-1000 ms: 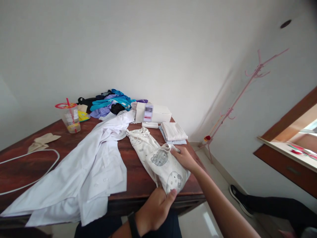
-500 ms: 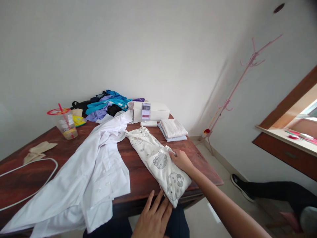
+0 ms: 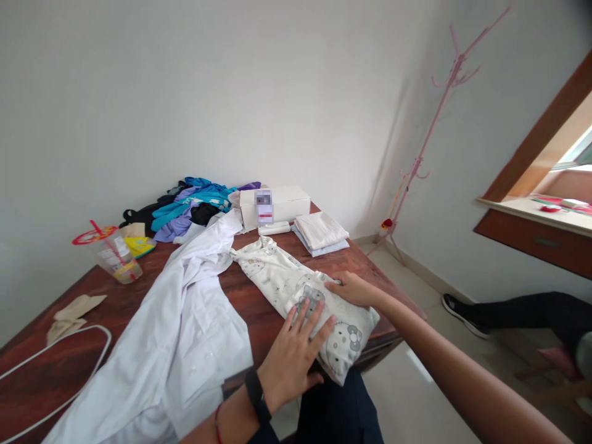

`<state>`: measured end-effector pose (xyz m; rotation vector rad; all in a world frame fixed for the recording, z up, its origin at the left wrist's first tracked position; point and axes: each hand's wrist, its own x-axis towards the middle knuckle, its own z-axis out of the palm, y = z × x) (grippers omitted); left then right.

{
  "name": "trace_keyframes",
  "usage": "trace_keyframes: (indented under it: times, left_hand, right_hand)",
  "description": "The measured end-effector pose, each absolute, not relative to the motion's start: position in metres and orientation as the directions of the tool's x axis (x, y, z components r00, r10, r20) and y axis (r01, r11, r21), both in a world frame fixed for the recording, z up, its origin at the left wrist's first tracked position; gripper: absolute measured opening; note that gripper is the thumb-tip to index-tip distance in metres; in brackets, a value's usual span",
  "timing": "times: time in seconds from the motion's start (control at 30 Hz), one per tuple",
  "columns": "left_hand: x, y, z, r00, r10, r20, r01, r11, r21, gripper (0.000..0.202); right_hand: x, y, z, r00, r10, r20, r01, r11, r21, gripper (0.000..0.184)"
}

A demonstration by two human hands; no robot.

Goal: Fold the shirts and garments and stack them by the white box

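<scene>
A cream baby garment with cartoon cat prints [image 3: 277,277] lies folded lengthwise on the dark wooden table [image 3: 259,317], its near end hanging over the front edge. My left hand [image 3: 296,354] rests flat on its near part, fingers spread, a black band on the wrist. My right hand [image 3: 354,288] lies on the garment's right edge, fingers stretched out over the fabric. A white coat [image 3: 185,333] is spread out to the left of the garment.
At the back stand a white box [image 3: 282,203], a folded pale cloth stack [image 3: 320,232], a heap of blue, purple and black clothes [image 3: 194,200] and a plastic cup with a red straw [image 3: 111,256]. A white cord [image 3: 60,370] loops at left. Another person's leg and shoe [image 3: 509,311] lie on the floor right.
My left hand rose from below the table edge and settled flat on the garment. My right hand slid slightly right along its edge. The camera tilted.
</scene>
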<state>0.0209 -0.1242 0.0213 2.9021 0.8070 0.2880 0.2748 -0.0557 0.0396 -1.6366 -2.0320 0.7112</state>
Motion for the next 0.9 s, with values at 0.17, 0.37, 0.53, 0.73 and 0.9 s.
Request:
trace_keyframes:
  times: [0.17,0.37,0.53,0.73,0.9]
  left_hand:
    - [0.027,-0.119,0.0,0.771,0.596,0.225,0.562,-0.803,0.201,0.105]
    - [0.026,-0.119,0.008,0.708,0.669,0.228,0.64,-0.743,0.193,0.107]
    - [0.016,-0.106,0.009,0.681,0.697,0.224,0.669,-0.717,0.197,0.093]
    - [0.008,-0.106,0.01,0.696,0.688,0.207,0.667,-0.726,0.169,0.093]
    - [0.008,-0.12,0.019,0.705,0.695,0.139,0.663,-0.716,0.218,0.085]
  right_hand:
    - [0.275,-0.065,0.033,-0.089,0.994,0.057,0.829,0.106,-0.549,0.024]
    - [0.295,-0.102,0.051,-0.228,0.907,0.355,0.797,0.383,-0.467,0.043]
    - [0.318,-0.142,0.04,-0.521,0.846,0.11,0.749,0.515,-0.417,0.099]
    - [0.312,-0.158,-0.004,-0.476,0.857,0.198,0.778,0.515,-0.359,0.066]
    - [0.308,-0.166,0.003,-0.477,0.811,0.34,0.729,0.581,-0.362,0.054]
